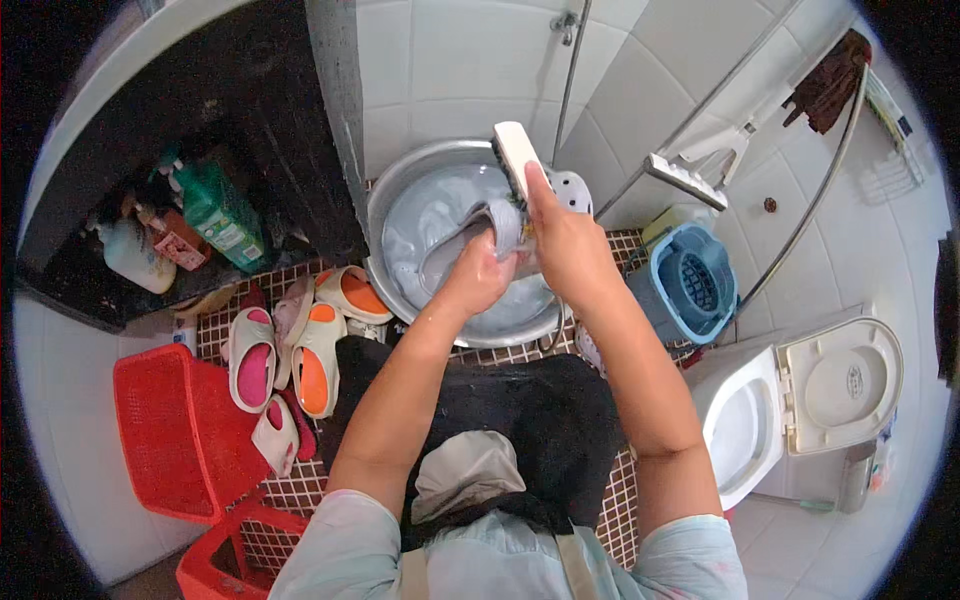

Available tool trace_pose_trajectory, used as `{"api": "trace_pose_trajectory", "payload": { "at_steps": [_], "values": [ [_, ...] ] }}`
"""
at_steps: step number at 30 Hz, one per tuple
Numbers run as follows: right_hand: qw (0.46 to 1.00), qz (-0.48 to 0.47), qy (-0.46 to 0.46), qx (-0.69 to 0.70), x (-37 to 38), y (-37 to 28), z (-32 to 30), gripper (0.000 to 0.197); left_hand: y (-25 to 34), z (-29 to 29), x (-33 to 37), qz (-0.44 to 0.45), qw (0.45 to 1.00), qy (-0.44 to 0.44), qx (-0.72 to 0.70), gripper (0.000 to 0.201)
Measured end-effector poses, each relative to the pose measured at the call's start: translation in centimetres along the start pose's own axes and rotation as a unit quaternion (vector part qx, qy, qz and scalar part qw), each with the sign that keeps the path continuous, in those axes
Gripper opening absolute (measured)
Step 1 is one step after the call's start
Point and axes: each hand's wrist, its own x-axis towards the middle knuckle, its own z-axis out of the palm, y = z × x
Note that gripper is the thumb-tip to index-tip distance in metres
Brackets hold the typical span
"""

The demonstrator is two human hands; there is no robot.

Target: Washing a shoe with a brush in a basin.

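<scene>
Right-hand grip (570,245) closed on a white-backed brush with dark bristles (516,158), left-hand grip (474,278) clasping a grey, strapped slide sandal (508,222): both things are up over a round metal basin (376,250) of cloudy water (425,205) at twelve o'clock, while cream slippers lined in orange and pink (319,360) lie toward ten. I'd judge scrubbing is in hand, though I can't tell whether bristles meet sandal. Another stroke probably calls for steadying the sandal and turning the bristles, angled toward nine, down onto it.
</scene>
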Motion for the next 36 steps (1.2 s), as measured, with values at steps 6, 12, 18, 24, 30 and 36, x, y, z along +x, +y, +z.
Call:
{"api": "trace_pose_trajectory", "payload": {
  "at_steps": [6,12,18,24,30,36],
  "values": [
    [0.993,-0.044,-0.112,-0.002,-6.4,-2.3,-0.7,0.066,-0.2,-2.0,-0.1,0.001,0.99,0.041,0.135,0.036],
    [1.0,0.009,0.013,-0.021,-0.7,0.4,-0.2,0.063,0.4,-0.3,-0.6,0.017,0.994,0.061,0.084,0.035],
    [0.998,-0.02,-0.064,-0.008,-6.3,-1.7,0.2,0.064,1.0,-0.2,-0.1,0.018,0.992,0.035,0.124,0.032],
    [1.0,-0.006,-0.022,0.0,-2.1,-1.5,-1.4,0.063,-0.3,-0.6,-0.1,0.032,0.997,0.064,0.03,0.035],
    [0.998,-0.017,-0.062,0.022,-5.3,-1.8,0.0,0.06,0.5,-0.7,-0.6,-0.015,0.992,0.03,0.124,0.036],
    [0.999,0.025,-0.019,0.004,-1.3,-0.6,-1.4,0.06,-1.2,-0.6,0.1,0.044,0.995,0.079,0.046,0.034]
  ]
}}
